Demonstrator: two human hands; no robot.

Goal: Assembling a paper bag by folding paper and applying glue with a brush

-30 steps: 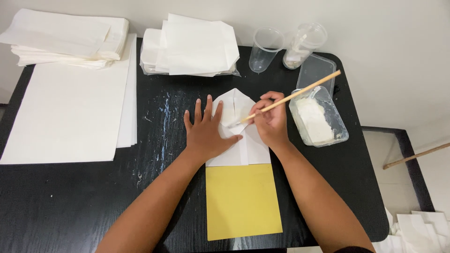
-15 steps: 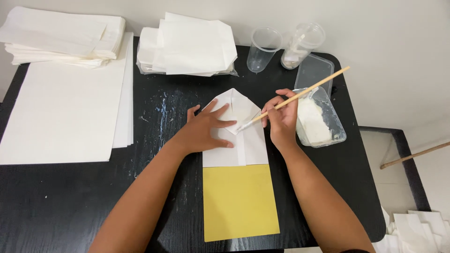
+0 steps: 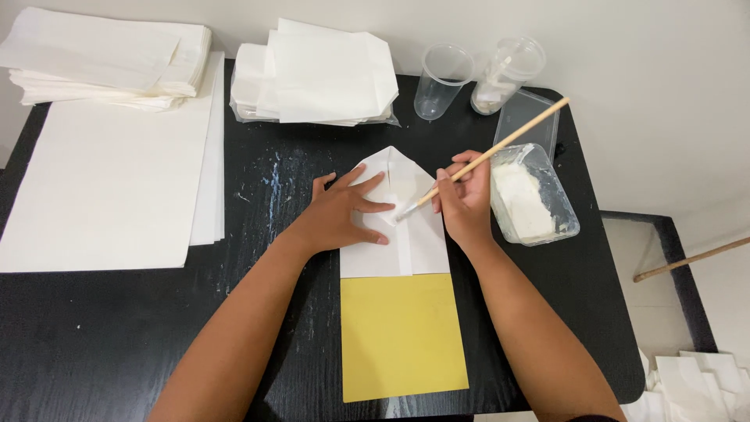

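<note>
A thin wooden-handled brush (image 3: 476, 160) is gripped in the closed right hand (image 3: 466, 205), its pale tip laid on the folded white paper bag (image 3: 398, 227) just left of that hand, apparently so paste can be spread along a flap. The bag is pinned flat by the left hand (image 3: 344, 212), spread open with fingers splayed, probably to stop it shifting. A yellow rectangular sheet (image 3: 401, 336) lies under the bag, nearer the person. Just right of the brush hand, a clear plastic tub of white paste (image 3: 531, 199) is kept within reach on the black surface (image 3: 117, 336).
</note>
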